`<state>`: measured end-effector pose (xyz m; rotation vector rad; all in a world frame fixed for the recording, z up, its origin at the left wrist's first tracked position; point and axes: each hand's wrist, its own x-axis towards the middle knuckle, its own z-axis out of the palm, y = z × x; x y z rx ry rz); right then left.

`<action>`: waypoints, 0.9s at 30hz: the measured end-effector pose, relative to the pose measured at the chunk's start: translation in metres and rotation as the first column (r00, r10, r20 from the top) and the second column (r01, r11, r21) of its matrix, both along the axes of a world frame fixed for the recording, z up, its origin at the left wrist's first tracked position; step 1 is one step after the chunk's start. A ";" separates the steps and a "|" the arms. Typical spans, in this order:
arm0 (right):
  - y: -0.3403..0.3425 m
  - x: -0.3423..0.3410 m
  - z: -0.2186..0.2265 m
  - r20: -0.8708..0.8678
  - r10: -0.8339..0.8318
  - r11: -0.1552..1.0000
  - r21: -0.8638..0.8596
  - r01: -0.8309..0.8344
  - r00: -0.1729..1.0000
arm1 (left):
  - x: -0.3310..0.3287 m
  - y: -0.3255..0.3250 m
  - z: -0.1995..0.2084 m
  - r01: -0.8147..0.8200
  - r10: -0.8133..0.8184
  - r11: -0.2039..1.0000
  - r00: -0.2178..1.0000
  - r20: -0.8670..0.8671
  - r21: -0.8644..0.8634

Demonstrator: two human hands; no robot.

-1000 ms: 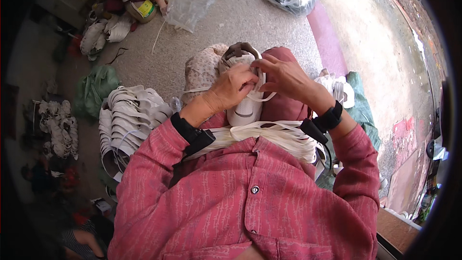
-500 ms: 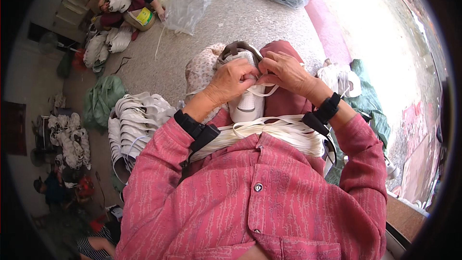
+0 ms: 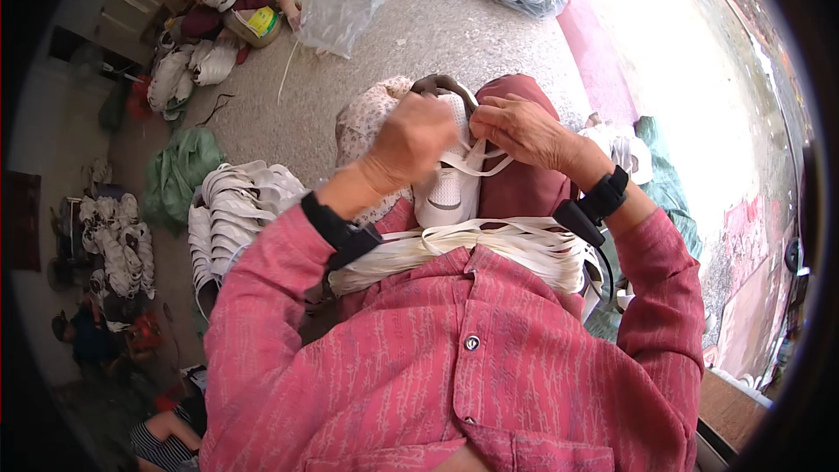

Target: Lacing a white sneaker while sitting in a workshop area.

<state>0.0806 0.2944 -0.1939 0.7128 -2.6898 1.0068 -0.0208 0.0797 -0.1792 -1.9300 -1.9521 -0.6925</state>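
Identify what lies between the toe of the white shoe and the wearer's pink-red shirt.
In the head view, a bundle of white laces lies between the shoe and the shirt.

I am viewing through the left head-worn fisheye, which is looking steeply down and forward. The pink shirt (image 3: 384,358) is filling the near part; the left hand (image 3: 412,137) and right hand (image 3: 523,129) are showing above centre, over the lap (image 3: 524,188), and the floor (image 3: 472,31) is stretching farther off beyond its far edge.
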 end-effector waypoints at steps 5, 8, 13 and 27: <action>0.001 0.000 0.001 -0.006 -0.009 0.999 0.037 0.010 1.000 | -0.133 -0.083 0.076 -0.510 0.559 0.785 0.828 -0.048 0.351; -0.007 -0.011 0.000 -0.019 0.033 0.999 -0.018 -0.033 0.999 | -0.218 -0.219 0.150 -0.768 0.914 0.383 0.396 -0.089 0.514; -0.007 -0.004 -0.003 0.045 -0.028 0.991 -0.127 0.034 0.999 | -0.204 -0.237 0.101 -0.857 0.739 0.421 0.514 0.435 0.297; -0.050 0.037 0.002 0.330 -0.362 0.907 -0.093 0.412 0.872 | 0.002 -0.065 0.008 -0.269 0.238 0.961 0.924 0.299 0.068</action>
